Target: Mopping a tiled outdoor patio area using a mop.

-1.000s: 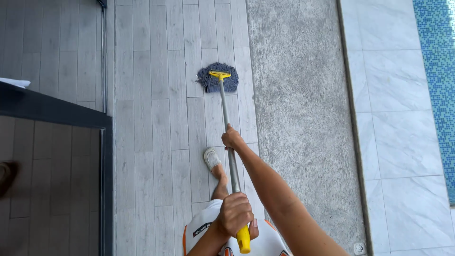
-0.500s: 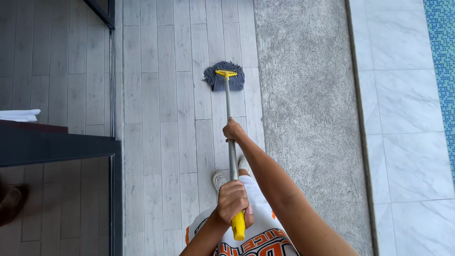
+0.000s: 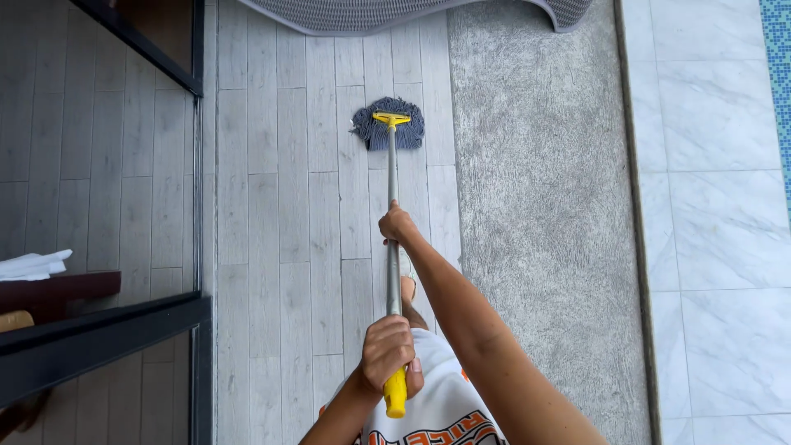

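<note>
Head view shows one mop (image 3: 393, 216) held by two hands, the left hand (image 3: 387, 352) with its grip clamped on the yellow handle end, the right hand (image 3: 397, 224) clamped higher up the shaft, the one grey mop head (image 3: 388, 124) on the plank floor (image 3: 280, 247) ahead of both.

Grey stone strip (image 3: 544, 206), white marble tiles (image 3: 717, 247), perhaps a folded cloth (image 3: 33, 265).

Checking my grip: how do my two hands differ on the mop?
The right hand grips the grey pole halfway down, arm outstretched; the left hand sits near the body, at the yellow end. Both are closed around the same handle.
</note>
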